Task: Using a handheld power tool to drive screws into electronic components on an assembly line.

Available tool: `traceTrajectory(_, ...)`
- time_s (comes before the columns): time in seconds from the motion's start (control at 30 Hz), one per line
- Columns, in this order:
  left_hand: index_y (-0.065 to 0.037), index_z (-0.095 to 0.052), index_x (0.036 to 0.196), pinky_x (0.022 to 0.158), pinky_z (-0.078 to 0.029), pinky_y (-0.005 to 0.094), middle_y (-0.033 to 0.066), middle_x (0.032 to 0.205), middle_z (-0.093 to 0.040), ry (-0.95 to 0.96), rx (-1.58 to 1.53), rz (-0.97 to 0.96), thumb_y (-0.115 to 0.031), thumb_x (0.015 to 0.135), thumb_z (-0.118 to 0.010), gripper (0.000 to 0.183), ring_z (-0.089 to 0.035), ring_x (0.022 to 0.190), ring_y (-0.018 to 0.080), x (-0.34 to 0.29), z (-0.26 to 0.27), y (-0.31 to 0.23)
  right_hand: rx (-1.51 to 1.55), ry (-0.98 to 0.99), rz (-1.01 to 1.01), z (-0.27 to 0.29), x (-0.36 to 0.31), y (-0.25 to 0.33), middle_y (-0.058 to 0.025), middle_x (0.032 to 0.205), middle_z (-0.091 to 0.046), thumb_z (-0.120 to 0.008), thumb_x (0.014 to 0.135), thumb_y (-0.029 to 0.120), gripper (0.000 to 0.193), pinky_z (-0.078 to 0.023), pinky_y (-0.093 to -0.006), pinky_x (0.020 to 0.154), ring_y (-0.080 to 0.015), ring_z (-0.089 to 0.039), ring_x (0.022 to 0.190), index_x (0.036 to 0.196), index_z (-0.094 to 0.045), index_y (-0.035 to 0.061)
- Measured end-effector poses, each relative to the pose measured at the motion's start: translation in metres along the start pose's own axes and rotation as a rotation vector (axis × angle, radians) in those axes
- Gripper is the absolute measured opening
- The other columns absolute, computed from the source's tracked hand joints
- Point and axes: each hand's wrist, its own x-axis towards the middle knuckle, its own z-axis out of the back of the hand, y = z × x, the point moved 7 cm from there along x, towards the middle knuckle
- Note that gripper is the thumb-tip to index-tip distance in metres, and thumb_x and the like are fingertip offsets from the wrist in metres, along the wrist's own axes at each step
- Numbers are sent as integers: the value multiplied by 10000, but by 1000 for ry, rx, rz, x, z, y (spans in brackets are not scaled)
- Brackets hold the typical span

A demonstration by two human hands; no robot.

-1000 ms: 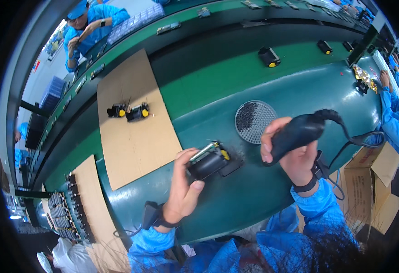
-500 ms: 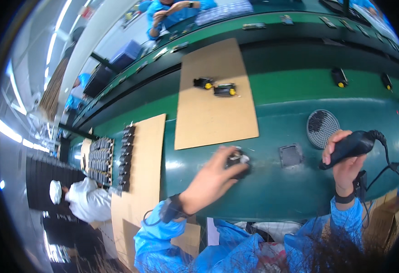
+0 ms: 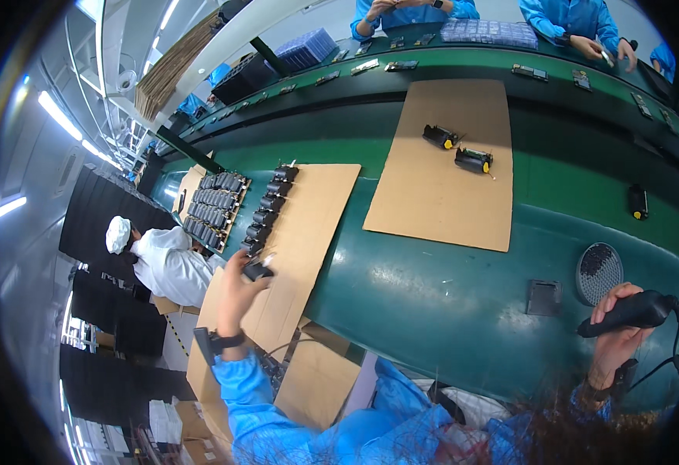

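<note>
Left hand holding black unit, right hand gripping tool — black, corded

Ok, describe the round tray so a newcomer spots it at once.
Find the green bench, then the right hand holding a black corded tool. The round tray lies just beyond that hand. Unlike the square plate beside it, it is grey, dotted and circular.

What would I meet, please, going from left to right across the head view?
The worker in white, the left hand with a black part, the cardboard sheet bearing two black-and-yellow parts, the square dark plate, the right hand holding a black corded tool.
</note>
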Motion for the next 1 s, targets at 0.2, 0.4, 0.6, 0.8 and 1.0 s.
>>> traceTrajectory(0.2, 102, -501, 1312, 849, -507, 352, 204, 1055, -664, 32, 120, 475, -168, 592, -859, 848, -655, 982, 280, -13, 11, 247, 33, -41, -47, 8, 0, -4, -77, 888, -466, -371, 936, 712, 721, -418, -263, 572, -144, -489, 663, 1098, -453, 15)
traceTrajectory(0.4, 72, -483, 1351, 914, -484, 360, 194, 1141, -649, -84, 31, 336, -166, 626, -839, 841, -648, 1008, 318, 18, -8, 212, -3, -56, -32, 6, -4, 3, -81, 879, -483, -367, 937, 710, 716, -428, -265, 577, -148, -503, 658, 1101, -457, 19)
traceTrajectory(0.6, 34, -448, 1383, 999, -433, 400, 233, 1262, -562, -244, 271, 253, -199, 674, -831, 839, -549, 1179, 368, 16, -17, 126, 8, -108, -84, 11, -7, -2, -80, 829, -513, -398, 904, 748, 755, -439, -272, 571, -156, -514, 645, 1110, -470, 25)
traceTrajectory(0.8, 26, -532, 1302, 1065, -380, 376, 168, 1240, -599, 18, -209, -250, -32, 852, -651, 469, -549, 1196, 294, -1, -78, -113, 64, -102, -89, 3, 1, -10, -51, 744, -528, -494, 753, 871, 900, -445, -286, 550, -145, -521, 601, 1087, -508, 36)
traceTrajectory(1.0, -12, -566, 1280, 1000, -436, 378, 140, 1185, -640, 851, -615, -845, -138, 873, -691, 443, -589, 1145, 284, -118, -189, -365, 415, -99, -32, 17, 6, -1, -64, 730, -495, -269, 801, 897, 897, -441, -311, 521, -159, -507, 564, 1006, -476, 49)
